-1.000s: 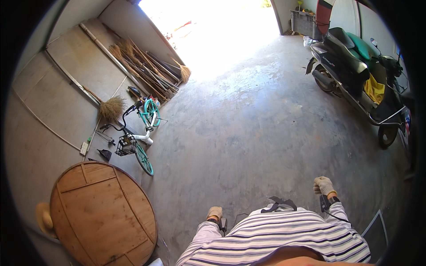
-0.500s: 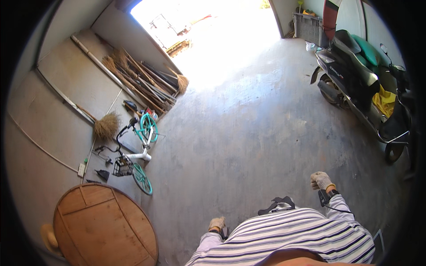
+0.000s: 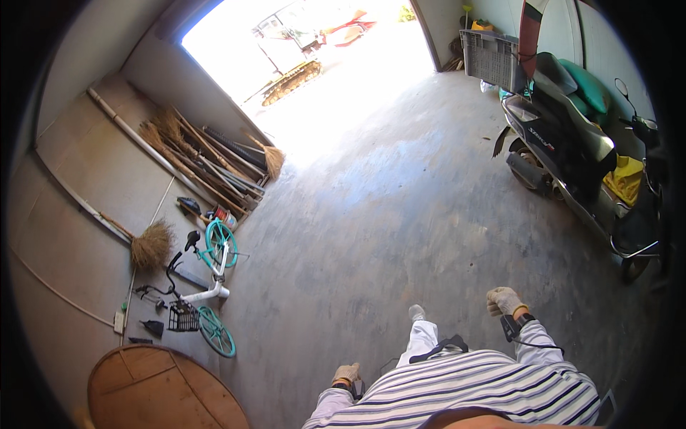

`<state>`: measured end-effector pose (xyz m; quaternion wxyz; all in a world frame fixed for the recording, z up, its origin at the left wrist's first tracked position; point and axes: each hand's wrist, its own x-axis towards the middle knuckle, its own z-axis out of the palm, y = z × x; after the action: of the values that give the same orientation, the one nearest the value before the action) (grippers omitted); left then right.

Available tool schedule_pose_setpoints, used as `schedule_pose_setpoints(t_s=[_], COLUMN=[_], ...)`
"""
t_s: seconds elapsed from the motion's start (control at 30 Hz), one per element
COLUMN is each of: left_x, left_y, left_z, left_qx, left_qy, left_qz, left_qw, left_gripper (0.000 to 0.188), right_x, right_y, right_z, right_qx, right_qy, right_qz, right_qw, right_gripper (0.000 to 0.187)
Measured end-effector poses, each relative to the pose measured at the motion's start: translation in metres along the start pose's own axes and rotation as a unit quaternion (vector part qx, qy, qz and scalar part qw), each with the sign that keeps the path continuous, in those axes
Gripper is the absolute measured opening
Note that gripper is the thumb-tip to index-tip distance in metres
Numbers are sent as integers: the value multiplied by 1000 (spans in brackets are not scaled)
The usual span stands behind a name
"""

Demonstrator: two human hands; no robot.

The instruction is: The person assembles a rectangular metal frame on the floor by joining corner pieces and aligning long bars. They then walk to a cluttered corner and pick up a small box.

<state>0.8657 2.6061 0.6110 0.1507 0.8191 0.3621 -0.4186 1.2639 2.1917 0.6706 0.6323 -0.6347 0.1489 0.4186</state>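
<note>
I see both of my hands in work gloves, low in the head view, away from any object. My left hand hangs beside my striped shirt with its fingers loosely curled in. Nothing shows in it. Farther forward and to the right, my right hand is closed in a loose fist over the concrete floor, and no object shows in it either. A dark strapped device sits on each wrist. Between the hands, one foot in a light shoe is stretched forward. The nearest thing on my left is a round wooden tabletop.
Along the left wall stand a turquoise and white bicycle, a straw broom and a pile of poles. A black scooter and a grey crate are at right. Beyond the bright doorway sits a tracked machine.
I have stepped forward: my foot now shows ahead, and the tabletop and bicycle have slid lower in view. More of the machine outside is visible. Both hands stay curled.
</note>
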Motion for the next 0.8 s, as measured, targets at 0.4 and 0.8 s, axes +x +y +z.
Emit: schedule_pose_setpoints(t_s=[0.4,0.8], left_x=[238,427], left_y=[14,210], left_z=[-254,-565], left_qx=[-119,-373], left_qy=[11,33], left_qz=[46,54], left_qw=[992,926], left_gripper=[38,29], right_x=[214,389], right_y=[-179,-369], right_z=[53,43], right_qx=[5,75], right_qy=[17,46], right_qz=[20,36], right_qw=[1000,995], right_gripper=[20,24])
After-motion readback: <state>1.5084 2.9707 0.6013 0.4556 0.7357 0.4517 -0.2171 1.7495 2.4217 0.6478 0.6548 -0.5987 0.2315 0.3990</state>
